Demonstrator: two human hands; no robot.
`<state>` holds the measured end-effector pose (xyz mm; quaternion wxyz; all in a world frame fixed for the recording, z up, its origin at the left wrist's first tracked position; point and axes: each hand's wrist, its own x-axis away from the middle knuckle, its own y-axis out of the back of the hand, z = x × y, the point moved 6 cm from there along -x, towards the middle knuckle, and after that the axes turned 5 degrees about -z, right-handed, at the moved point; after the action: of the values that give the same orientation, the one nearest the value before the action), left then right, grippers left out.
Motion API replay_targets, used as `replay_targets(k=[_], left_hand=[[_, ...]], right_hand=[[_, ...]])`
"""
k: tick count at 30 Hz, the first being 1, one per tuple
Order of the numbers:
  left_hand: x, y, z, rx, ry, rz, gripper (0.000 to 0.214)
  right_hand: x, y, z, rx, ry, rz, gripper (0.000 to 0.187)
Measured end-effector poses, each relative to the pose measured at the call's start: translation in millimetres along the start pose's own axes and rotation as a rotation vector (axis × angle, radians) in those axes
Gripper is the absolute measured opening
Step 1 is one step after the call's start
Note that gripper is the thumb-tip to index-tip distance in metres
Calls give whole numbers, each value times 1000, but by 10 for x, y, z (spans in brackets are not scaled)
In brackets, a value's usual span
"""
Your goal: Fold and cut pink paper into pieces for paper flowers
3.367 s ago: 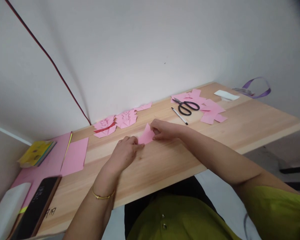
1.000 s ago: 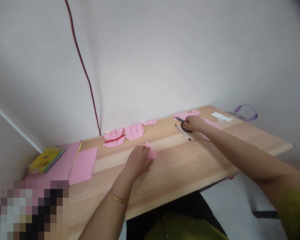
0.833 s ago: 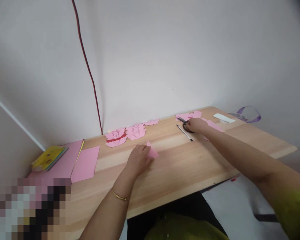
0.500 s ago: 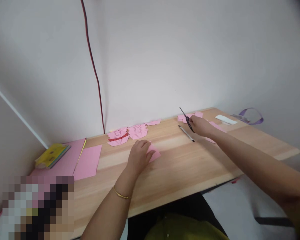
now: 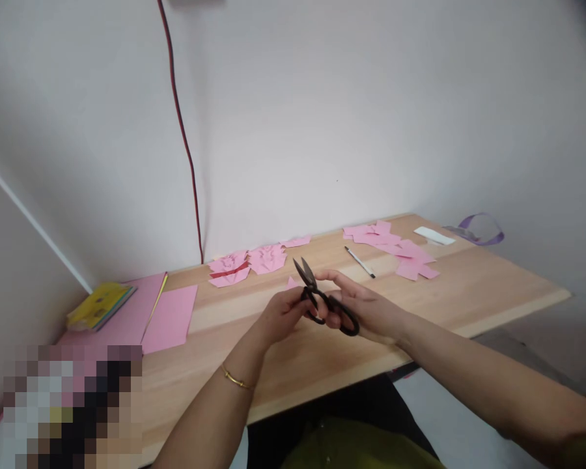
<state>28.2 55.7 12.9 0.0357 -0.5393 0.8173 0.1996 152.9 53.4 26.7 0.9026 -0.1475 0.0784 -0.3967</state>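
Note:
Both of my hands meet over the middle of the table at a pair of scissors with black handles. The blades are slightly parted and point up and away from me. My right hand is closed around one handle loop, its index finger stretched along near the pivot. My left hand pinches at the other loop; its fingertips are partly hidden. Just beyond my left hand a small tip of pink paper shows; the rest of that piece is covered.
Pink cut-outs lie along the wall, and several pink scraps to the right. A pen rests between them. At left are pink sheets and a yellow packet. A white strip lies far right.
My right hand has brought the scissors from the right-hand scraps to the middle. My left hand has moved off the pink paper to the scissors' handle.

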Motion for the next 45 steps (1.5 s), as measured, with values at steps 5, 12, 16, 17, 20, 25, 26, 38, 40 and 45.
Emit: replay_targets(k=[5,12,16,17,20,25,26,38,40,45], left_hand=[[17,244,-23,-521,-281,-200,24],[-21,519,188,-858,-93,-308,39],[-28,509,332,-956,134,-209,44],[-26,501,355,-953,163,-198,46],[-26,486,396,-908,190,-201,38],[-35,448,451,-784,188,-141,13],[-35,447,460,-768,195,-136,16],[-26,455,294,-820,-52,-195,38],[-38,432,216,-819,-204,-168,36],[-77,324,290,-833,-257,22,33]], right_hand=[[201,-92,-64,149,-157,66,56],[332,318,308,985,48,-180,50],[233,587,256,1267,83,-215,50],[191,641,211,1324,79,-204,49],[45,756,95,1471,76,-175,49],[-200,852,-4,1636,82,-143,47],[-241,859,-25,1649,89,-128,46],[-269,681,-210,1488,327,80,36],[-255,688,-217,1485,350,80,36],[-228,737,-210,1462,397,117,37]])
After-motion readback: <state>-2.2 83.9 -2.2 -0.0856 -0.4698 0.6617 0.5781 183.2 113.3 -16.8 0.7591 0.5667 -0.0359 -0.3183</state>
